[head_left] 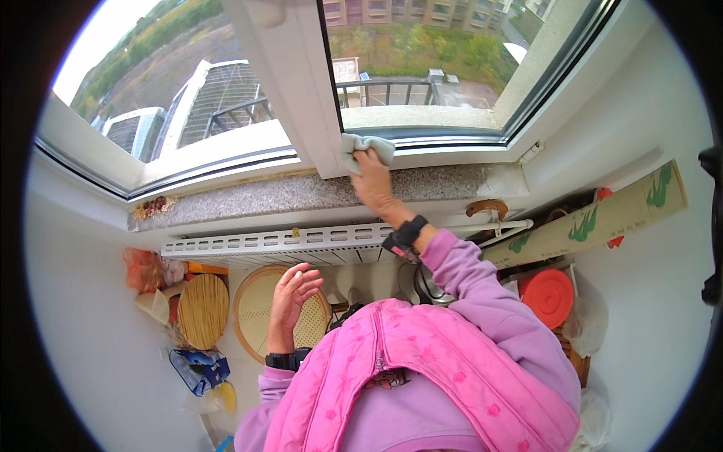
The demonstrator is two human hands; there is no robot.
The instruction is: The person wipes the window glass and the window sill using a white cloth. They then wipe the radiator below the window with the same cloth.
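A folded pale grey-green cloth (pixel 374 145) is pressed against the lower corner of the white window frame (pixel 316 98). My right hand (pixel 372 181) grips it, arm stretched forward over the stone sill (pixel 286 194). Part of the cloth is hidden under the fingers. My left hand (pixel 293 295) hangs in the air in front of the radiator (pixel 279 242), holding nothing, its fingers apart and slightly bent. Below that hand lies a round woven tray (pixel 252 305).
Small dried reddish bits (pixel 154 207) lie at the sill's left end. A long cardboard piece (pixel 595 218) leans at the right above a red lid (pixel 547 294). At the left are a round wooden board (pixel 203 311) and a blue bag (pixel 199 369).
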